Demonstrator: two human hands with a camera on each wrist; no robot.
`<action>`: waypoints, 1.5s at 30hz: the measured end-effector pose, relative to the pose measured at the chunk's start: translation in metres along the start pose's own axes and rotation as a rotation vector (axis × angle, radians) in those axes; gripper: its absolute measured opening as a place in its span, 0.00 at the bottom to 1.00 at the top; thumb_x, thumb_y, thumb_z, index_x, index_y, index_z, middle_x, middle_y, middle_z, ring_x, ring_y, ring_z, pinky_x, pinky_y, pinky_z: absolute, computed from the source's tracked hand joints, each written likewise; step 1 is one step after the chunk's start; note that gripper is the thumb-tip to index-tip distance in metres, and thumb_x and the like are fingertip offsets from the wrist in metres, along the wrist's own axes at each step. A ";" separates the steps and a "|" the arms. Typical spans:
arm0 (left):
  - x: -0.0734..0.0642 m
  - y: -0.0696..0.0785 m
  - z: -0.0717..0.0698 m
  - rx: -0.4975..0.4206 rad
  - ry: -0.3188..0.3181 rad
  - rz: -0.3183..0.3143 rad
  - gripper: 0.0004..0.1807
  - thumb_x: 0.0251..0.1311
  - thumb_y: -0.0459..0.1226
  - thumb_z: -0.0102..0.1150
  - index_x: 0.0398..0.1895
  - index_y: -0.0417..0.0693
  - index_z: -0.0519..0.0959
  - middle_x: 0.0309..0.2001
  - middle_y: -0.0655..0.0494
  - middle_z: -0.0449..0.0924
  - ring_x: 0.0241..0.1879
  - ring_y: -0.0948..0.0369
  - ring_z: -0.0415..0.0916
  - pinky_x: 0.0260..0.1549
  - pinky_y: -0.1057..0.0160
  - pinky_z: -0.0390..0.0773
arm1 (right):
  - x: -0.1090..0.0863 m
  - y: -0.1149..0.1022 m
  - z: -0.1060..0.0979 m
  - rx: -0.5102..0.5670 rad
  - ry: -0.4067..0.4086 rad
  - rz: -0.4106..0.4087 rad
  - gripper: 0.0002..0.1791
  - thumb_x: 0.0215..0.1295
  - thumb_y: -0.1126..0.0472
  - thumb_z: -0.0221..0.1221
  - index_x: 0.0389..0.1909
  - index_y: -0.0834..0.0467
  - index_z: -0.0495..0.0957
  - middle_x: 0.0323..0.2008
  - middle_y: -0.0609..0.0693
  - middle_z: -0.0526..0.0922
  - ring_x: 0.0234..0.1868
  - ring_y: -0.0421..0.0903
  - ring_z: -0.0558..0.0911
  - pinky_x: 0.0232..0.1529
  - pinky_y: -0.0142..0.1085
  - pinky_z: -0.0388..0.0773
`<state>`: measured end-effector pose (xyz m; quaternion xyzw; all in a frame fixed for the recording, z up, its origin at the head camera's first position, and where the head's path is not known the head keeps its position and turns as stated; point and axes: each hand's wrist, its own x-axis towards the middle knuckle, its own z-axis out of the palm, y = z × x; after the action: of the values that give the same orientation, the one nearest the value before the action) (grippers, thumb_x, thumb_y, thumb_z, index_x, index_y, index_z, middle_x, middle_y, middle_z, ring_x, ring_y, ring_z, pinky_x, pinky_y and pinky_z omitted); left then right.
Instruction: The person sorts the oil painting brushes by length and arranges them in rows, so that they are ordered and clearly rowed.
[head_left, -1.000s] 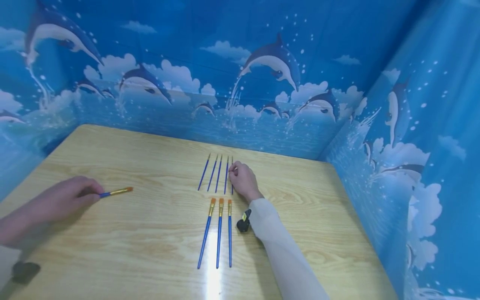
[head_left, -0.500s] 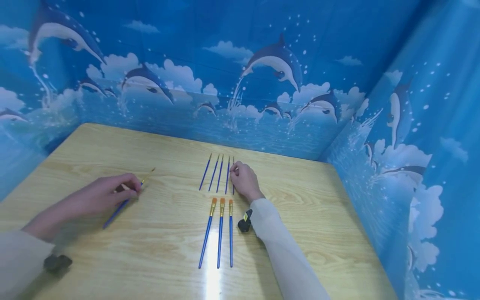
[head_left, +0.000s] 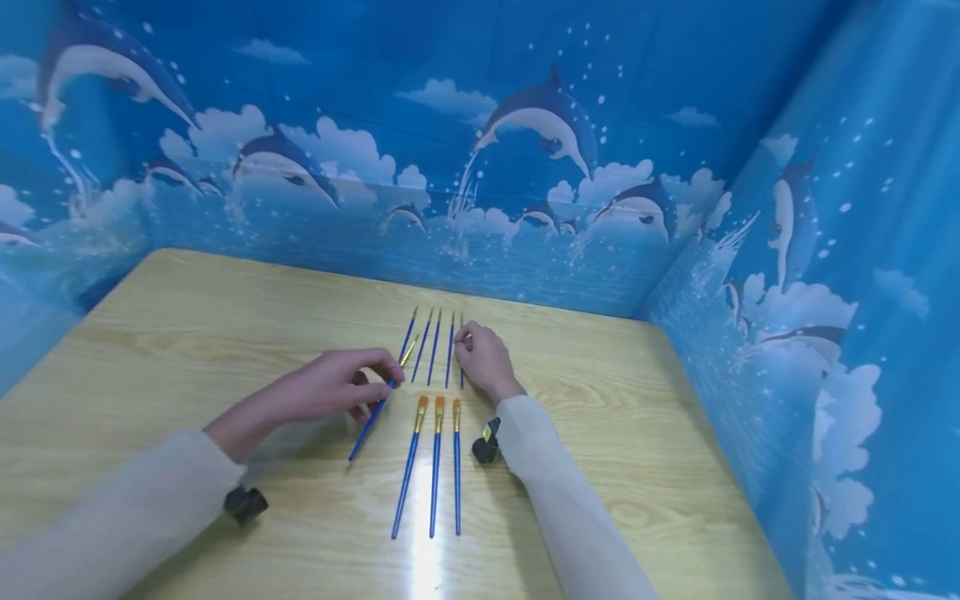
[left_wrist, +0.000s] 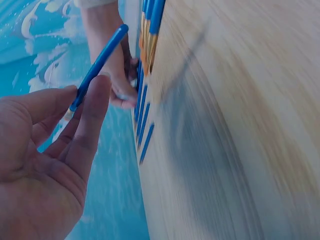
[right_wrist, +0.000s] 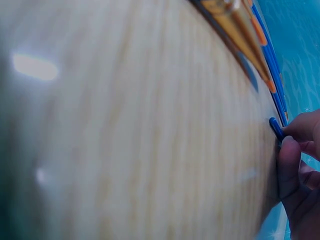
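Observation:
In the head view my left hand (head_left: pixel 330 385) pinches a blue-handled paintbrush (head_left: pixel 366 433) between thumb and fingers. Its gold ferrule and tip point away and overlap the leftmost thin brush. The left wrist view shows this paintbrush (left_wrist: pixel 102 60) held off the table. My right hand (head_left: pixel 486 360) is at the right end of a row of thin paintbrushes (head_left: pixel 435 348). Its thumb and finger pinch the end brush, whose handle tip (right_wrist: pixel 276 128) shows in the right wrist view. Nearer to me lie several flat paintbrushes (head_left: pixel 436 475) with orange bristles pointing away.
The light wooden table (head_left: pixel 615 467) carries both rows of brushes near its middle. A blue dolphin-print curtain (head_left: pixel 345 233) stands along the back and right sides. Small black wrist cameras sit under both sleeves, close to the tabletop.
My left hand has carried its paintbrush from the left side of the table rightward to the row, turning the brush from sideways to slanting away. My right hand has stayed in place.

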<state>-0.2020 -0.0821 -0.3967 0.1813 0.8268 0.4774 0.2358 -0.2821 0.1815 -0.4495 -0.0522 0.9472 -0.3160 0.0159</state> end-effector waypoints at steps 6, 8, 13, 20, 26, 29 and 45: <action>0.023 0.009 0.023 -0.018 0.010 0.021 0.11 0.77 0.32 0.62 0.58 0.44 0.81 0.56 0.43 0.83 0.34 0.56 0.87 0.34 0.55 0.90 | 0.003 -0.001 0.001 0.004 0.004 0.005 0.05 0.80 0.61 0.59 0.50 0.54 0.81 0.45 0.52 0.83 0.43 0.49 0.82 0.49 0.45 0.81; 0.027 0.010 0.029 -0.027 0.018 0.032 0.11 0.76 0.32 0.63 0.58 0.43 0.81 0.54 0.44 0.84 0.32 0.56 0.87 0.33 0.55 0.90 | 0.002 -0.002 0.001 0.009 0.003 0.007 0.05 0.80 0.61 0.59 0.50 0.54 0.81 0.45 0.53 0.83 0.44 0.49 0.82 0.50 0.46 0.81; 0.031 0.018 0.046 -0.068 0.015 0.021 0.12 0.76 0.33 0.64 0.59 0.45 0.81 0.51 0.47 0.83 0.29 0.54 0.87 0.30 0.55 0.90 | 0.000 -0.002 -0.002 0.004 0.003 0.011 0.06 0.80 0.61 0.60 0.51 0.55 0.81 0.48 0.54 0.84 0.48 0.52 0.83 0.54 0.48 0.82; 0.031 0.024 0.068 -0.044 -0.042 0.044 0.11 0.76 0.35 0.65 0.57 0.49 0.83 0.49 0.53 0.85 0.28 0.55 0.86 0.26 0.56 0.88 | 0.002 0.001 -0.003 0.003 -0.011 0.001 0.07 0.81 0.62 0.59 0.52 0.56 0.82 0.49 0.55 0.86 0.49 0.53 0.84 0.55 0.48 0.82; 0.025 0.019 0.070 0.047 0.004 0.022 0.06 0.74 0.37 0.67 0.50 0.53 0.84 0.44 0.56 0.85 0.27 0.56 0.85 0.26 0.58 0.86 | 0.005 0.002 -0.001 0.013 -0.016 0.001 0.07 0.80 0.61 0.59 0.52 0.55 0.82 0.48 0.54 0.85 0.47 0.50 0.83 0.53 0.46 0.82; 0.018 0.012 0.063 0.120 0.035 -0.029 0.04 0.72 0.39 0.69 0.45 0.57 0.83 0.41 0.58 0.85 0.27 0.58 0.83 0.27 0.59 0.84 | 0.004 0.001 0.000 0.007 -0.013 -0.004 0.06 0.81 0.61 0.58 0.52 0.55 0.82 0.48 0.54 0.85 0.47 0.50 0.83 0.53 0.46 0.82; -0.010 -0.004 0.048 0.350 -0.043 -0.103 0.06 0.70 0.40 0.70 0.39 0.62 0.81 0.32 0.60 0.81 0.31 0.60 0.78 0.32 0.60 0.77 | 0.001 -0.002 -0.001 0.002 -0.011 0.022 0.06 0.82 0.61 0.59 0.51 0.55 0.82 0.50 0.54 0.85 0.50 0.51 0.84 0.56 0.48 0.82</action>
<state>-0.1675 -0.0554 -0.4188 0.1870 0.9003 0.3094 0.2423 -0.2835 0.1806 -0.4472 -0.0435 0.9472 -0.3167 0.0244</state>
